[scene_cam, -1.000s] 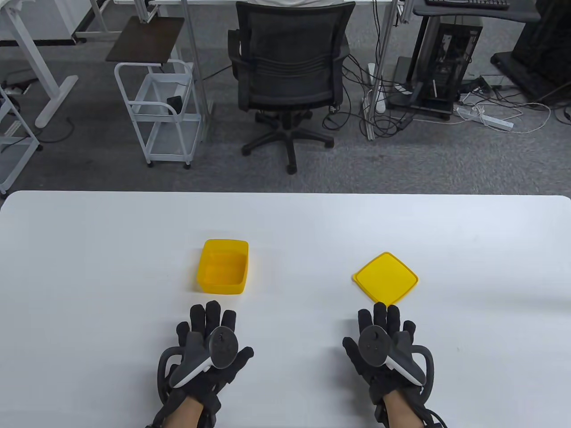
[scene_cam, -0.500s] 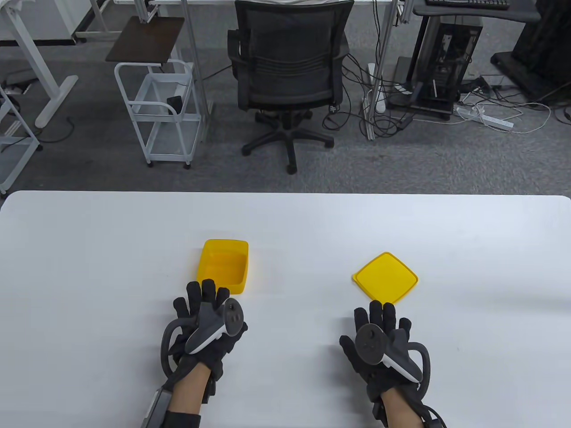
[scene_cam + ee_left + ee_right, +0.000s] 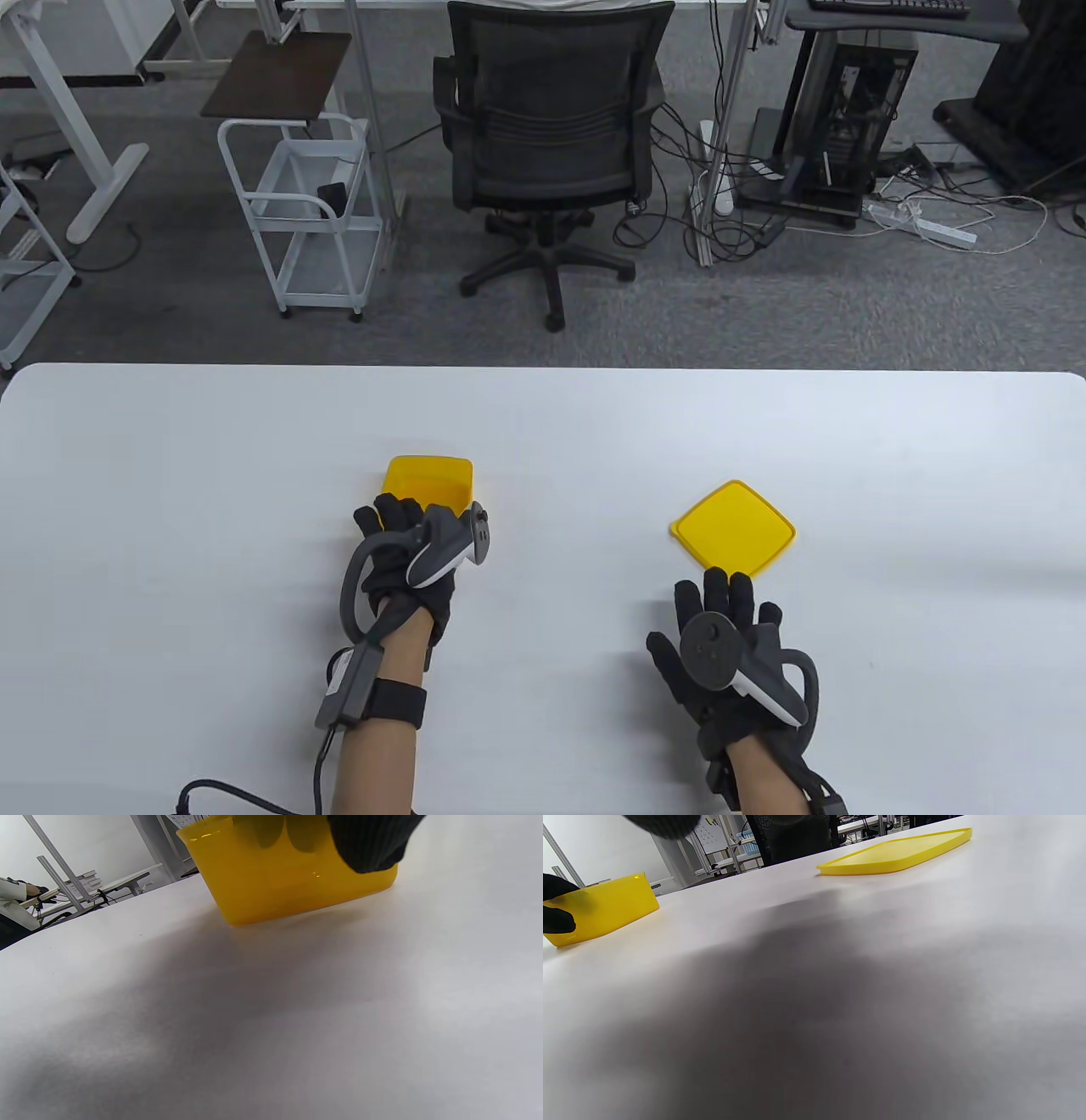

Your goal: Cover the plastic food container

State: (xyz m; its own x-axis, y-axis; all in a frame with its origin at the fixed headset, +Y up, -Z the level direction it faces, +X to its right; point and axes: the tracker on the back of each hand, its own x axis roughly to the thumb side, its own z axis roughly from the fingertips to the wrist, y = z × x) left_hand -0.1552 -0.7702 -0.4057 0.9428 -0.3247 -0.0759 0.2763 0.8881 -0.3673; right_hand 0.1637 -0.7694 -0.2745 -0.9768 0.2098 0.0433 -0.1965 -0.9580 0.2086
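Note:
An open yellow plastic container (image 3: 428,480) stands on the white table, left of centre. My left hand (image 3: 407,514) grips its near wall. In the left wrist view the thumb (image 3: 369,844) lies on the outside of the container (image 3: 275,887), and fingers show through the wall from inside. The flat yellow lid (image 3: 734,531) lies apart on the right. My right hand (image 3: 717,594) rests flat with fingers stretched, just short of the lid's near corner, holding nothing. The right wrist view shows the lid (image 3: 895,855) and the container (image 3: 611,906) with my left hand's fingers (image 3: 555,921) on it.
The table's far edge (image 3: 543,369) runs across the middle of the table view. Beyond it stand an office chair (image 3: 551,127) and a white cart (image 3: 305,212) on the floor. Bare table (image 3: 577,526) lies between container and lid.
My left hand has moved forward from the table's near part to the container and taken hold of its near wall. The right hand has barely moved.

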